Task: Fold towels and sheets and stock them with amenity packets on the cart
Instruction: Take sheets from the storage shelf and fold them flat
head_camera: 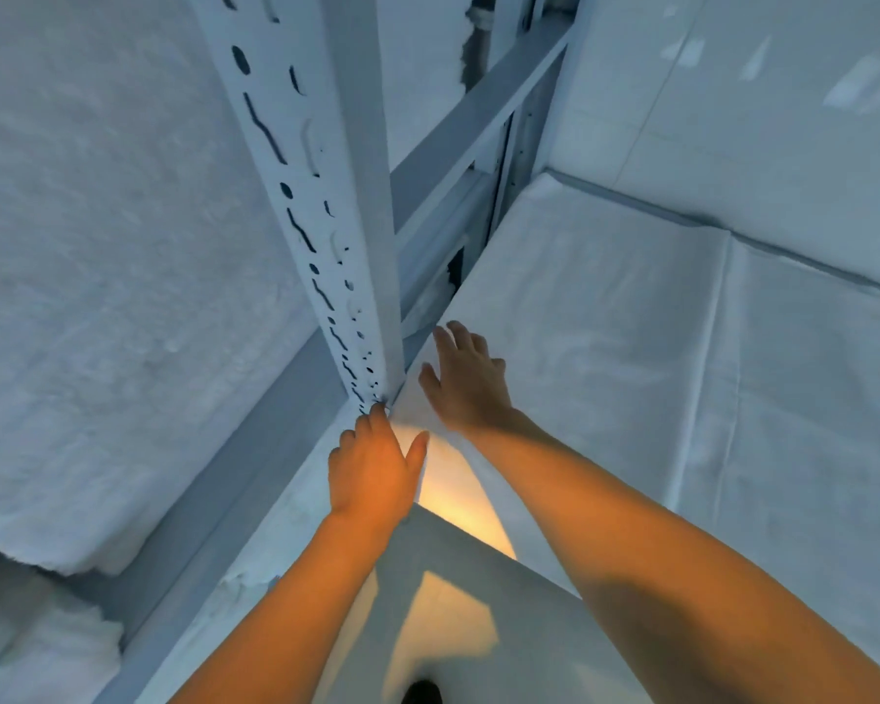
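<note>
A folded white sheet (pixel 605 317) lies flat on a shelf at the right of a slotted metal upright. My right hand (pixel 466 383) rests on the sheet's near left corner with fingers spread and straight. My left hand (pixel 372 464) reaches to the base of the upright, just left of that corner, fingers extended, thumb out, touching the sheet's front edge. No amenity packets are in view.
The slotted white rack upright (pixel 321 185) rises between two bays. Fluffy white towels (pixel 102 276) fill the left bay. More folded white linen (pixel 763 109) sits behind the sheet. A shelf rail (pixel 209 520) runs diagonally below. Lit floor (pixel 458 505) shows between my arms.
</note>
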`<action>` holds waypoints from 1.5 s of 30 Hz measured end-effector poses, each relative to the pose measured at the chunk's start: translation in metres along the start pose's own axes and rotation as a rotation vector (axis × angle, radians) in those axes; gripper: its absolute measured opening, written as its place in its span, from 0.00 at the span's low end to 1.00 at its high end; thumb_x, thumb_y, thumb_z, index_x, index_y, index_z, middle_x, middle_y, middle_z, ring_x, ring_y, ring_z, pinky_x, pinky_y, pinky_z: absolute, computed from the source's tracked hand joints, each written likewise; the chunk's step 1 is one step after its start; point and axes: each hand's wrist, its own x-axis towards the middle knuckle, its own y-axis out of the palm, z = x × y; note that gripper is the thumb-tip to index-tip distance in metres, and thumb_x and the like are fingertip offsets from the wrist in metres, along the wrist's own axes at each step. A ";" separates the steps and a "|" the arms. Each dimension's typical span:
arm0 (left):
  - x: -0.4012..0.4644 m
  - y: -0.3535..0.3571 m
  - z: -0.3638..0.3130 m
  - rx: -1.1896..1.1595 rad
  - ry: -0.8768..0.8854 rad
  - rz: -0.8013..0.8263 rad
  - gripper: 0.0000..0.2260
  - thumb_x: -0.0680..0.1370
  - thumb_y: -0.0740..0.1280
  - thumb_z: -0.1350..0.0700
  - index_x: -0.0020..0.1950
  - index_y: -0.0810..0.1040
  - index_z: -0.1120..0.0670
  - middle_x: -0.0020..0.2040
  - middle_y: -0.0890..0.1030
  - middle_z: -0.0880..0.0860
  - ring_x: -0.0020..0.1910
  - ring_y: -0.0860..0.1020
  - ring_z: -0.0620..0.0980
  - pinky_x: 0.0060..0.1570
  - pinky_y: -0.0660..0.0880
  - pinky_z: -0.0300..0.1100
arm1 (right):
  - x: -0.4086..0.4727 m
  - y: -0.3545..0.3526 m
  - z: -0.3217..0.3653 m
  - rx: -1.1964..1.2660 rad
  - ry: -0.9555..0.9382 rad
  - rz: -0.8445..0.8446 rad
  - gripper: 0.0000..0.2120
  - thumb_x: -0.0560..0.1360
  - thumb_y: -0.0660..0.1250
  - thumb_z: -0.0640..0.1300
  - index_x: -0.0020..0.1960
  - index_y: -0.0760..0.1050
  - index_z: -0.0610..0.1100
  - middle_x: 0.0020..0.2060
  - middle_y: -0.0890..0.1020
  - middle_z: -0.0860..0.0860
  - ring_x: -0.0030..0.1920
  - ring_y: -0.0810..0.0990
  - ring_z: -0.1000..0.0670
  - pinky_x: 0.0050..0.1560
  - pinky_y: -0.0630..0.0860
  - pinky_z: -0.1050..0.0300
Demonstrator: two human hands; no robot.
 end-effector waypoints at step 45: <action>-0.047 -0.032 -0.080 0.006 0.206 0.009 0.06 0.84 0.58 0.56 0.60 0.70 0.51 0.43 0.81 0.48 0.44 0.83 0.52 0.36 0.66 0.42 | 0.104 -0.090 -0.050 -0.066 0.351 0.043 0.06 0.75 0.62 0.32 0.47 0.72 0.42 0.41 0.74 0.49 0.45 0.78 0.45 0.39 0.74 0.55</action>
